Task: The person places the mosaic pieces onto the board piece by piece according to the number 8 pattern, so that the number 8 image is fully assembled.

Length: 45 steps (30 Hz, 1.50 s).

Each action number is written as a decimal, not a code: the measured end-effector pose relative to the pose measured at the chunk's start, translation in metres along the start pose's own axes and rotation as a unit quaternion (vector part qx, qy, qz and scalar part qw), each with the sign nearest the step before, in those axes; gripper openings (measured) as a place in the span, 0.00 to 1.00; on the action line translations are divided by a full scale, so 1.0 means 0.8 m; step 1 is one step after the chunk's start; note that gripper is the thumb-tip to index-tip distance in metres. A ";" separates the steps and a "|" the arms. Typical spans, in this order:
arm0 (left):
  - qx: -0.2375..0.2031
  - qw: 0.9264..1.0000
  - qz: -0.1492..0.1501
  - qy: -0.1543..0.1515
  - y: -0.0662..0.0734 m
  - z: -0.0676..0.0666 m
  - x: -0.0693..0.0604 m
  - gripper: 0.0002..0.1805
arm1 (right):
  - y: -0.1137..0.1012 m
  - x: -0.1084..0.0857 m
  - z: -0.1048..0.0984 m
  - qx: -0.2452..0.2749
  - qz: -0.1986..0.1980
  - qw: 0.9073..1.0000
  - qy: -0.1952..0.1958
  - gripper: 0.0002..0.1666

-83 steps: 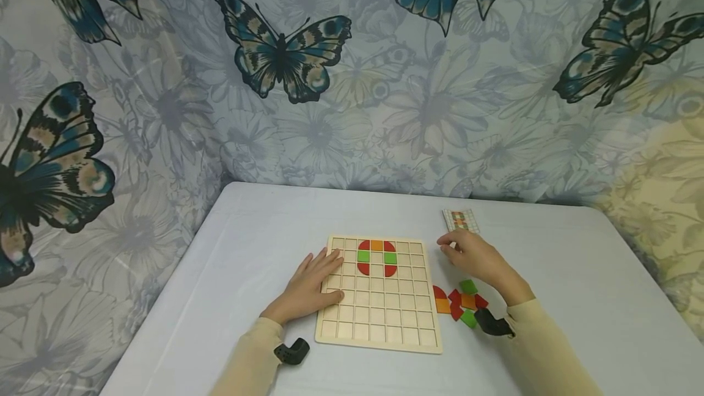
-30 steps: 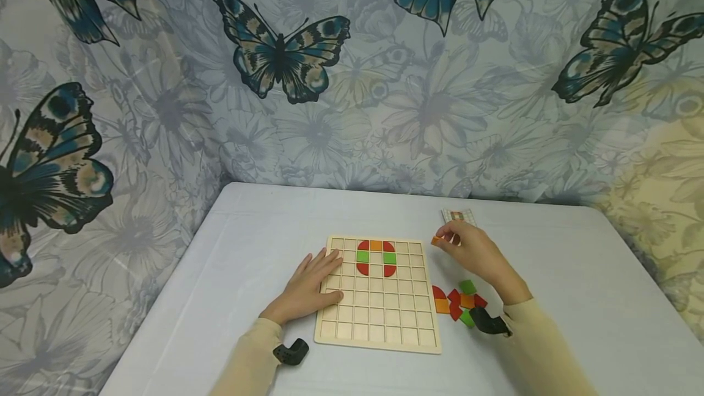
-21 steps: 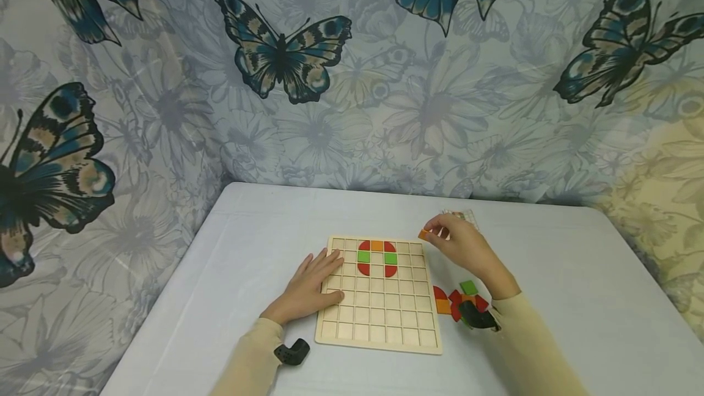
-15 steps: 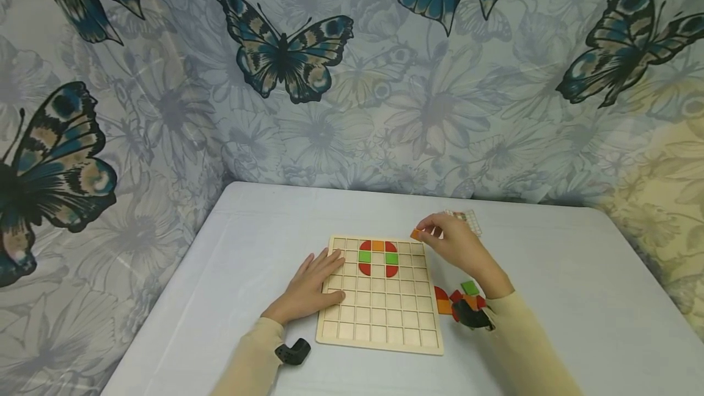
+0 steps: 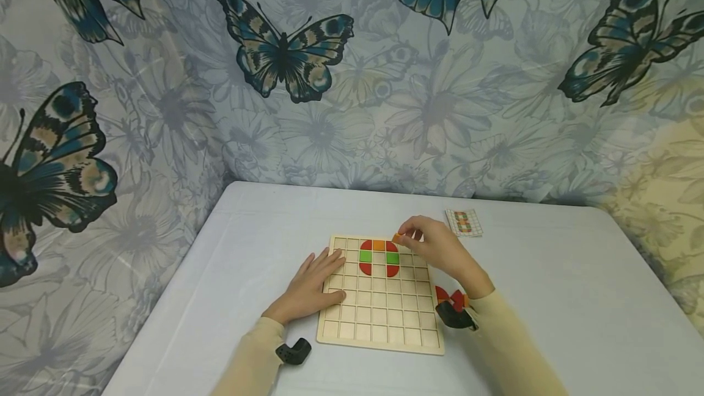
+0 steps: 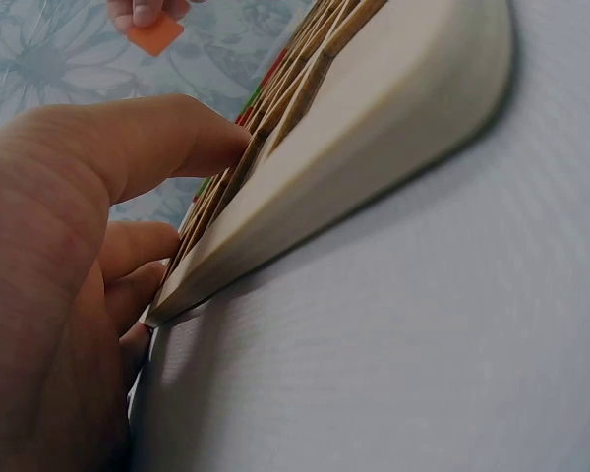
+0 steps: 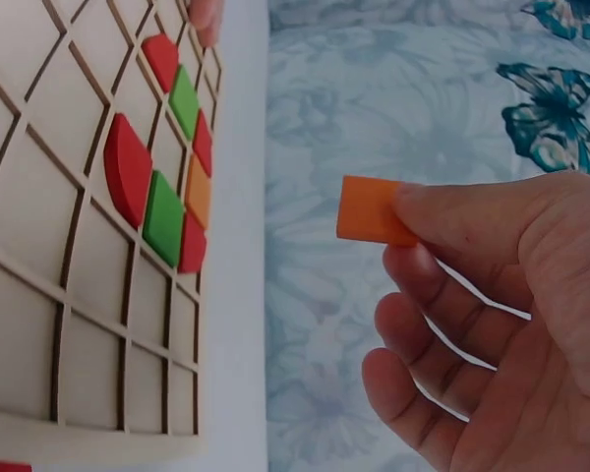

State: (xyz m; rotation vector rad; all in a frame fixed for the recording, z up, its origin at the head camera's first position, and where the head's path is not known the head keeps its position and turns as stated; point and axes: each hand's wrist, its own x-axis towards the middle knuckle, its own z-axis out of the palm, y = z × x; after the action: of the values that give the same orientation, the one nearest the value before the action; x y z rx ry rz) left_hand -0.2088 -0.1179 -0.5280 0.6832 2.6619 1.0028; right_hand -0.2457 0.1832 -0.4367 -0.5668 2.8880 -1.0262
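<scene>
A wooden grid board lies on the white table. In its upper middle sit red corner pieces, two green squares and an orange square, around two bare cells. My left hand rests spread on the board's left edge, thumb and fingertips on the cells. Above the board's top right part, my right hand pinches an orange square piece between thumb and index finger; the right wrist view shows the other fingers loosely bent. The held piece also appears in the left wrist view.
Loose red and orange pieces lie by the board's right edge, partly hidden by the black wrist camera. A small patterned card lies behind, to the right. A butterfly-print cloth hangs beyond the table.
My right hand came from beside the card, picked up sight of an orange piece in its fingers, and moved left over the board's top edge. The card is uncovered. My left hand stayed put.
</scene>
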 end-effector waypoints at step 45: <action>0.000 1.000 -0.010 0.000 -0.001 0.001 0.001 0.42 | -0.001 0.009 0.070 -0.043 0.005 0.995 -0.084 0.03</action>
State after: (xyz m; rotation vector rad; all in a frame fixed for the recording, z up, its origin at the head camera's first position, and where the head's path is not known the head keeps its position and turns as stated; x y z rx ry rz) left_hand -0.2098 -0.1177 -0.5292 0.6565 2.6623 0.9985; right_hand -0.2443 0.1459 -0.4795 -0.6117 2.7935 -0.8129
